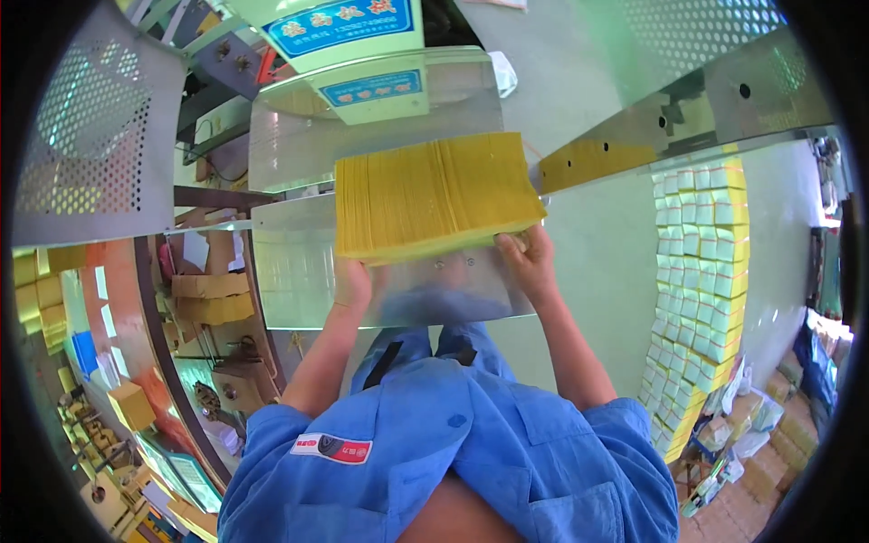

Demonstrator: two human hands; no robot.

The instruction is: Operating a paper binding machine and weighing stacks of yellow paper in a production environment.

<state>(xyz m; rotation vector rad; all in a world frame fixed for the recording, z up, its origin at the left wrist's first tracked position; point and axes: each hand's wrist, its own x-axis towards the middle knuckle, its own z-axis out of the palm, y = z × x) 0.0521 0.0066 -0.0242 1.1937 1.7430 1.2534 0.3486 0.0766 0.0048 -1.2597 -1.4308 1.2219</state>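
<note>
A thick stack of yellow paper sheets (439, 195) stands on edge between my hands, above a shiny metal plate (299, 281). At its left end, my left hand (353, 282) grips the near lower corner, most of its fingers hidden beneath the paper. My right hand (529, 258) holds the right end, the thumb pressed against the near lower edge. Narrow gaps run between some of the sheets. Whether the stack rests on the metal or is lifted off it, I cannot tell.
Behind the plate stands a pale green machine (362, 100) with a blue label. Perforated metal guards (100, 136) flank the work spot, and a steel bar (670, 118) runs along the right. Long rows of banded yellow-and-white bundles (697, 281) are piled on the right.
</note>
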